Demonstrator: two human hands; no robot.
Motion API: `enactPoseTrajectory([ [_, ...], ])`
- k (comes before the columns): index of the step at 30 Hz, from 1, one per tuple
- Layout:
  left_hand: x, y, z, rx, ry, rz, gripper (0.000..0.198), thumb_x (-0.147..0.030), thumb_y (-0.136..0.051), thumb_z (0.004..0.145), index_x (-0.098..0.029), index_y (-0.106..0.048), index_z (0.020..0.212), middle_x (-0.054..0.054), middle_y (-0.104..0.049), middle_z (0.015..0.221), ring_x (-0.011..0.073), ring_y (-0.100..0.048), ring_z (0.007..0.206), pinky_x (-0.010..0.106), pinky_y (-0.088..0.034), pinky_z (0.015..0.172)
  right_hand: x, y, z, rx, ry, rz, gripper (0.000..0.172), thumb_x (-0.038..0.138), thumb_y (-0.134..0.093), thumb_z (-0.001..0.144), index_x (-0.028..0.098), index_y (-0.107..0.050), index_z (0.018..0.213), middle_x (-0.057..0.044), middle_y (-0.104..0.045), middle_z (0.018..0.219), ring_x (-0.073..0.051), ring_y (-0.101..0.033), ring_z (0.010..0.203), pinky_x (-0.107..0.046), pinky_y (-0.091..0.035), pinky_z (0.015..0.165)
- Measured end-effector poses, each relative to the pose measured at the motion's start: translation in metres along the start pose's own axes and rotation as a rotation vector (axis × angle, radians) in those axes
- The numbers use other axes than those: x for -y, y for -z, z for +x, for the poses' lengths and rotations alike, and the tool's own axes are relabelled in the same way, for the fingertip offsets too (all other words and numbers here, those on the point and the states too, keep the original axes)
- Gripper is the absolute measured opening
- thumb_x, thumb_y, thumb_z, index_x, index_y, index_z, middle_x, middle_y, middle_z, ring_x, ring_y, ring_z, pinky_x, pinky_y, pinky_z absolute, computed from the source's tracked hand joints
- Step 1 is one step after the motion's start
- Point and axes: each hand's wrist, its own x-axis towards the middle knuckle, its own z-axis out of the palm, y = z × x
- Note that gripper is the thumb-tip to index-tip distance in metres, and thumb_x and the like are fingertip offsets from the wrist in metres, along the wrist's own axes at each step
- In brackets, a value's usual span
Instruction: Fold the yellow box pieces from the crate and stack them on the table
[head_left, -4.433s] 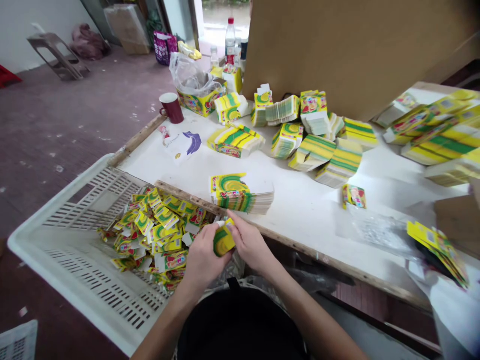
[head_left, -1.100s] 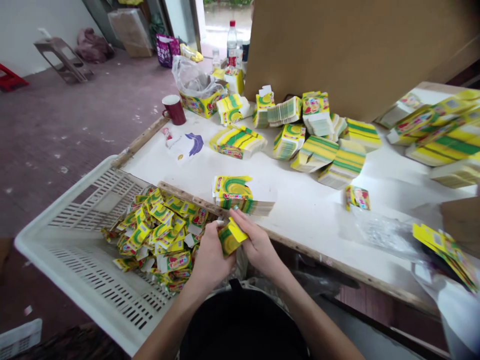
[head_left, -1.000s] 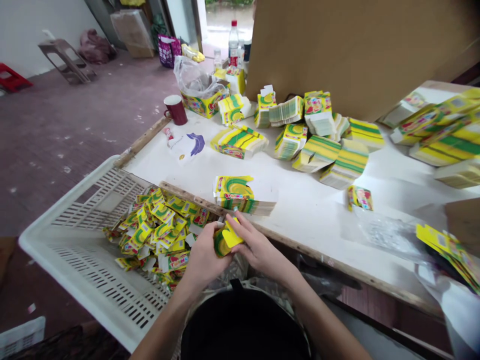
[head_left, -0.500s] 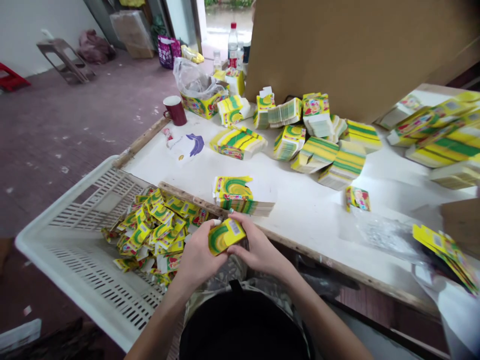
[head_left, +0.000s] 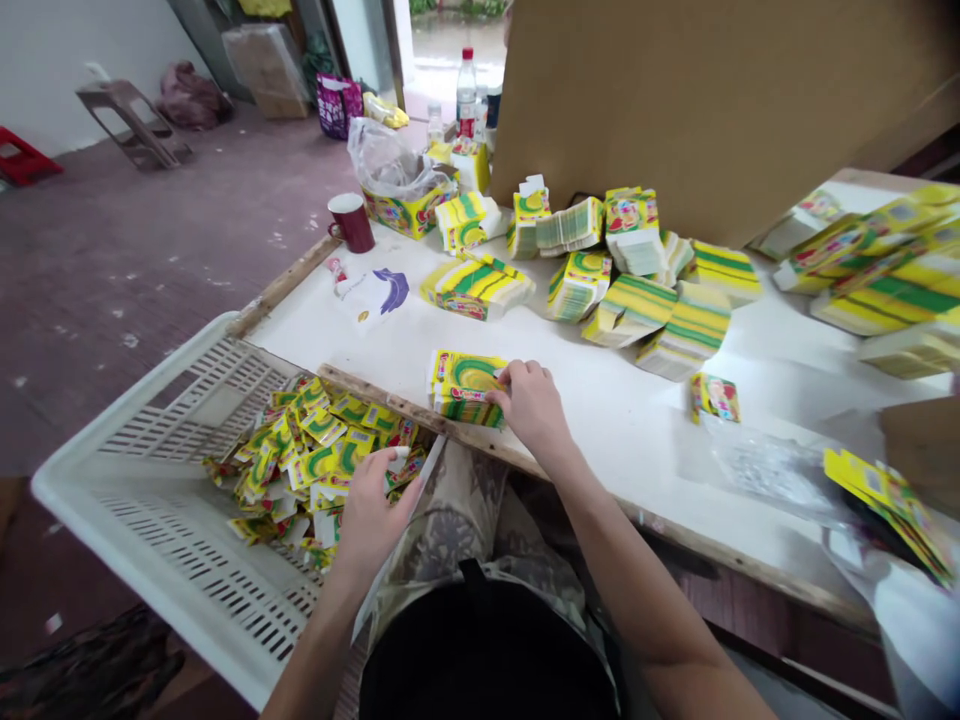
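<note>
On the table's near edge lies a stack of flat yellow-and-green cartons point(head_left: 466, 376). My right hand point(head_left: 531, 405) is at the stack's right end, thumb and fingers pinching the top carton there. Over the near side of the white plastic crate point(head_left: 142, 540) hovers my left hand point(head_left: 379, 510), fingers apart and holding nothing. A white covering shows on one of its fingertips. Below and beyond it, a heap of small yellow cartons point(head_left: 300, 450) fills part of the crate.
Bundles of flat cartons point(head_left: 630, 305) spread across the back of the white table point(head_left: 315, 335). A maroon mug point(head_left: 351, 225) stands at the far left corner. Clear plastic point(head_left: 772, 470) lies at the right. A large cardboard sheet point(head_left: 690, 110) rises behind.
The folded carton both hands held is out of them, and the hands have separated. My right hand has moved up to the stack; my left has shifted left over the crate, fingers opened.
</note>
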Motion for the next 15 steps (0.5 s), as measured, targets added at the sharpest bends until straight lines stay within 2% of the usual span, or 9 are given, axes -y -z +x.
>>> enactPoseTrajectory([
  [4, -0.017, -0.013, 0.003, 0.141, 0.072, -0.263, 0.030, -0.032, -0.064, 0.079, -0.019, -0.058, 0.106, 0.010, -0.064, 0.107, 0.0258, -0.059, 0.102, 0.044, -0.044, 0.093, 0.005, 0.009, -0.005, 0.013, 0.005, 0.057, 0.016, 0.016, -0.066, 0.080, 0.016, -0.054, 0.091, -0.009, -0.065, 0.087, -0.024, -0.058, 0.081, -0.034, -0.043, 0.073],
  [7, -0.032, -0.023, 0.005, 0.181, 0.210, -0.759, 0.052, -0.031, -0.078, 0.066, -0.020, -0.058, 0.112, 0.011, -0.065, 0.112, 0.0268, -0.059, 0.106, 0.042, -0.045, 0.092, 0.014, 0.018, -0.024, 0.024, 0.040, 0.211, 0.020, 0.016, -0.063, 0.081, 0.019, -0.050, 0.094, -0.001, -0.061, 0.079, -0.019, -0.058, 0.072, -0.029, -0.042, 0.066],
  [9, -0.044, -0.029, 0.009, 0.106, 0.276, -1.127, 0.058, -0.042, -0.082, 0.060, -0.019, -0.060, 0.108, 0.011, -0.066, 0.109, 0.0280, -0.060, 0.106, 0.040, -0.047, 0.089, 0.024, 0.018, -0.044, 0.115, 0.106, 0.421, 0.018, 0.015, -0.063, 0.079, 0.021, -0.049, 0.088, 0.002, -0.058, 0.075, -0.016, -0.056, 0.068, -0.026, -0.039, 0.063],
  [12, -0.065, -0.030, 0.017, -0.072, 0.288, -1.391, 0.051, -0.067, -0.059, 0.072, -0.021, -0.063, 0.094, 0.006, -0.066, 0.092, 0.0230, -0.063, 0.094, 0.037, -0.049, 0.086, 0.040, 0.010, -0.074, 0.341, 0.138, 0.753, 0.021, 0.013, -0.064, 0.076, 0.021, -0.046, 0.070, 0.005, -0.052, 0.067, -0.013, -0.048, 0.062, -0.024, -0.036, 0.059],
  [13, -0.071, -0.028, 0.021, -0.143, 0.292, -1.449, 0.050, -0.068, -0.053, 0.076, -0.021, -0.062, 0.090, 0.004, -0.064, 0.085, 0.0200, -0.063, 0.087, 0.034, -0.050, 0.084, 0.045, 0.006, -0.082, 0.384, 0.117, 0.868, 0.021, 0.014, -0.065, 0.076, 0.021, -0.046, 0.069, 0.005, -0.051, 0.067, -0.013, -0.047, 0.063, -0.023, -0.036, 0.059],
  [15, -0.079, -0.024, 0.027, -0.280, 0.321, -1.578, 0.044, -0.063, -0.053, 0.078, -0.020, -0.060, 0.080, 0.000, -0.057, 0.070, 0.0146, -0.059, 0.070, 0.028, -0.051, 0.074, 0.051, -0.001, -0.091, 0.426, 0.095, 1.053, 0.020, 0.020, -0.068, 0.075, 0.020, -0.048, 0.073, 0.004, -0.050, 0.072, -0.013, -0.045, 0.068, -0.024, -0.038, 0.063],
])
